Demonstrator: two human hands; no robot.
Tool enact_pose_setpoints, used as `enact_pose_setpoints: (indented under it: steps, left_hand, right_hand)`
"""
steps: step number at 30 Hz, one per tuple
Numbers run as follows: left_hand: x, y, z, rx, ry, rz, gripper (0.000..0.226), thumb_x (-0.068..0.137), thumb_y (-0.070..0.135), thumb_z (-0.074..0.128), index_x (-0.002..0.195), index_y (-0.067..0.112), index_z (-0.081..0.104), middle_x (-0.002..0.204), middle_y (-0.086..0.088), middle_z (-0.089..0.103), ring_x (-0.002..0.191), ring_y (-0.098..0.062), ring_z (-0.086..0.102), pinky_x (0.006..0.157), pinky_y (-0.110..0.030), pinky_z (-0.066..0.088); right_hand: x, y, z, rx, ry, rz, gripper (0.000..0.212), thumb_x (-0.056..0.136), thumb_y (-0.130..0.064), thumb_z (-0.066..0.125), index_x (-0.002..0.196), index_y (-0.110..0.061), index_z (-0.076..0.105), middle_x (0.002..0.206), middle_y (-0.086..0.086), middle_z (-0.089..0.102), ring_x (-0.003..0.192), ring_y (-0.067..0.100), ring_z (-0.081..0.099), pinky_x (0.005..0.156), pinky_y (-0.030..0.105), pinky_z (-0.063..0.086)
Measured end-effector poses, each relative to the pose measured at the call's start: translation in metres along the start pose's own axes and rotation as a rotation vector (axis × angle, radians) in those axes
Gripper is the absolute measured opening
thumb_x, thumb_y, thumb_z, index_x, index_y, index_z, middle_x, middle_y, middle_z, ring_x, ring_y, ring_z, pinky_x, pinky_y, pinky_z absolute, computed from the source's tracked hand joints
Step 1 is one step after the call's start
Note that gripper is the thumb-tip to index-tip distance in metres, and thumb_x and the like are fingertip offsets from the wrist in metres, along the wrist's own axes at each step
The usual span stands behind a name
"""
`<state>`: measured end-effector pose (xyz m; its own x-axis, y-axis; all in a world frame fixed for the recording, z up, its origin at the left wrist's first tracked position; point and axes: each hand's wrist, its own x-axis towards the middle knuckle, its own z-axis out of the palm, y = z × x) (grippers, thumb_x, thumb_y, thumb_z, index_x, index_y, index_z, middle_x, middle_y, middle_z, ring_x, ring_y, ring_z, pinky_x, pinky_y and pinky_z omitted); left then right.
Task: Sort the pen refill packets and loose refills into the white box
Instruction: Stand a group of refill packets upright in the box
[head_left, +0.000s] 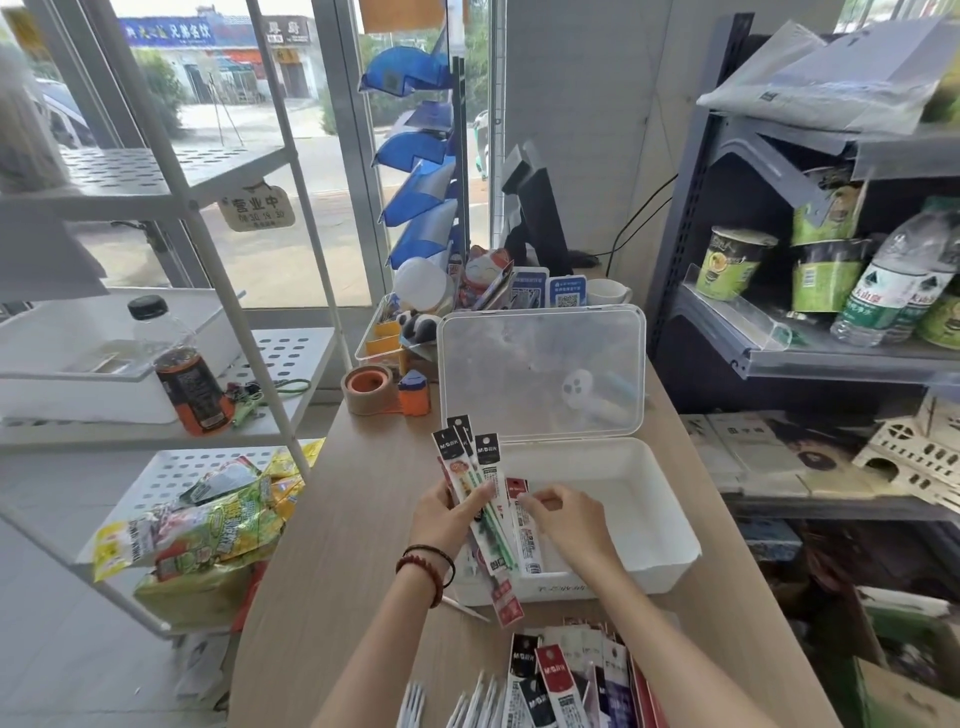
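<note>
Our left hand (441, 525) grips a fan of refill packets (470, 467), labels up for reading. Just right, our right hand (569, 519) pinches one red-topped packet (525, 535) over the near-left corner of the white box (639, 483), probably to drop it in. The unsorted pile (566, 680) lies near us.
</note>
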<state>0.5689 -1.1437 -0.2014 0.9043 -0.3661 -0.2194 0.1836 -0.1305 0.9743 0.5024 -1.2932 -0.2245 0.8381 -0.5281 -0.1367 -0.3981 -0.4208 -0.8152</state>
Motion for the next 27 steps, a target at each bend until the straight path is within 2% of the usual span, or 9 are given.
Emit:
enact_pose_setpoints:
  steps: [2,4,6,9,11,14,17,22,27]
  left_hand:
    - [0.002,-0.002,0.000,-0.009,-0.004,-0.004,0.013,0.081,0.026,0.070,0.089,0.017,0.064,0.089,-0.005,0.074,0.082,-0.021,0.072,0.077,-0.039,0.058]
    - [0.003,-0.004,0.000,0.014,0.012,0.010,0.011,0.081,0.026,0.070,0.086,0.018,0.064,0.087,-0.004,0.074,0.083,-0.022,0.071,0.078,-0.040,0.057]
    - [0.002,-0.005,0.001,0.038,0.030,0.027,0.010,0.082,0.027,0.069,0.085,0.019,0.064,0.086,-0.003,0.073,0.081,-0.020,0.071,0.075,-0.036,0.057]
    - [0.001,-0.004,0.002,0.047,0.041,0.049,0.009,0.083,0.027,0.068,0.086,0.020,0.064,0.085,0.000,0.073,0.077,-0.014,0.070,0.067,-0.026,0.056]
    - [0.000,-0.002,0.003,0.063,0.049,0.070,0.009,0.084,0.026,0.068,0.089,0.019,0.064,0.084,0.003,0.072,0.073,-0.009,0.069,0.060,-0.017,0.053]
    - [0.001,-0.003,0.003,0.088,0.049,0.073,0.015,0.083,0.030,0.068,0.093,0.019,0.066,0.088,0.001,0.073,0.078,-0.012,0.070,0.068,-0.024,0.055]
    - [0.001,-0.003,0.004,0.085,0.038,0.063,0.015,0.083,0.033,0.067,0.094,0.022,0.065,0.090,0.002,0.073,0.080,-0.012,0.070,0.068,-0.025,0.054]
    - [0.000,-0.002,0.003,0.008,0.025,0.014,0.021,0.081,0.035,0.069,0.096,0.021,0.064,0.091,0.000,0.074,0.078,-0.011,0.070,0.060,-0.021,0.049]
    - [-0.001,-0.002,0.003,0.024,0.035,0.035,0.019,0.082,0.035,0.068,0.095,0.021,0.064,0.089,0.001,0.074,0.073,-0.007,0.069,0.055,-0.015,0.047]
  right_hand:
    - [-0.006,-0.009,-0.004,0.090,-0.023,-0.063,0.036,0.086,-0.055,0.060,0.099,-0.021,0.066,0.091,-0.011,0.069,0.077,0.006,0.067,0.069,0.019,0.053]
    - [-0.011,-0.013,-0.007,0.156,-0.069,-0.090,0.044,0.083,-0.063,0.053,0.098,-0.023,0.065,0.087,-0.011,0.072,0.072,0.008,0.070,0.072,0.026,0.058]
    - [-0.015,-0.016,-0.010,0.214,-0.094,-0.095,0.051,0.081,-0.066,0.051,0.101,-0.021,0.066,0.086,-0.009,0.074,0.070,0.007,0.070,0.068,0.026,0.058]
    - [-0.018,-0.021,-0.014,0.308,-0.087,-0.127,0.046,0.075,-0.058,0.065,0.102,-0.021,0.068,0.087,-0.006,0.075,0.069,0.001,0.068,0.058,0.015,0.051]
    - [-0.019,-0.020,-0.014,0.312,-0.100,-0.145,0.038,0.073,-0.050,0.075,0.100,-0.023,0.069,0.088,-0.005,0.075,0.072,0.001,0.069,0.057,0.013,0.050]
    - [-0.016,-0.018,-0.012,0.309,-0.128,-0.149,0.035,0.073,-0.042,0.080,0.100,-0.021,0.069,0.086,-0.002,0.076,0.076,0.007,0.072,0.058,0.015,0.051]
    - [-0.015,-0.017,-0.013,0.363,-0.127,-0.144,0.033,0.075,-0.037,0.080,0.100,-0.020,0.068,0.085,-0.001,0.076,0.071,0.008,0.071,0.056,0.016,0.051]
    - [-0.012,-0.013,-0.014,0.453,0.095,-0.066,0.024,0.084,-0.034,0.072,0.103,-0.023,0.063,0.088,-0.001,0.074,0.069,0.009,0.069,0.055,0.018,0.052]
    - [-0.004,-0.007,-0.010,0.241,-0.068,-0.002,0.026,0.088,-0.026,0.070,0.110,-0.024,0.057,0.095,-0.002,0.069,0.075,0.010,0.068,0.055,0.017,0.051]
